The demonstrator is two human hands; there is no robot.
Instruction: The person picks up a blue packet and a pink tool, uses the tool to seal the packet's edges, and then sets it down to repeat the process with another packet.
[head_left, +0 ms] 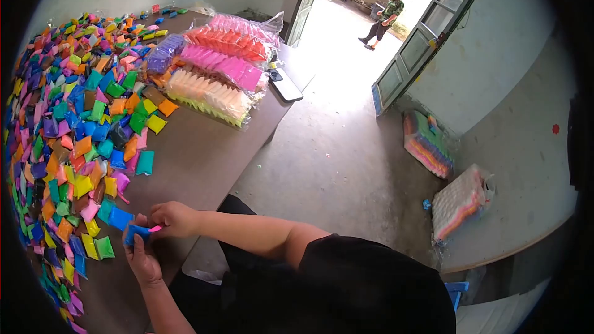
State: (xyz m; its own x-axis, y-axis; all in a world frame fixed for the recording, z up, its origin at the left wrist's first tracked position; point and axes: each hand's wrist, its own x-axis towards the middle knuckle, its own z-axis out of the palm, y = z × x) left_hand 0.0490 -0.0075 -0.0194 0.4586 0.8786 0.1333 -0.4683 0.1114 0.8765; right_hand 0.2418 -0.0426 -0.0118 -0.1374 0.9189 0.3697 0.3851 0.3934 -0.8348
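My left hand [145, 265] is closed around a small blue packet [137, 232], held just above the table edge. My right hand [174, 219] is pinched close beside it, with a thin pink plastic piece [155, 229] sticking out from its fingers against the packet's end. The exact kind of the pink piece is too small to make out. Another blue packet [120, 218] lies on the table right by my fingers. A great heap of small colourful packets [80, 142] spreads over the table's left side.
On the brown table [198, 148] sit clear bags of pink, red, peach and yellow-green packs [213, 89], and a phone [285, 85] near the edge. Bagged foam-like stacks [459, 203] rest on the floor by the wall. A person [387, 17] stands outside the open door [411, 55].
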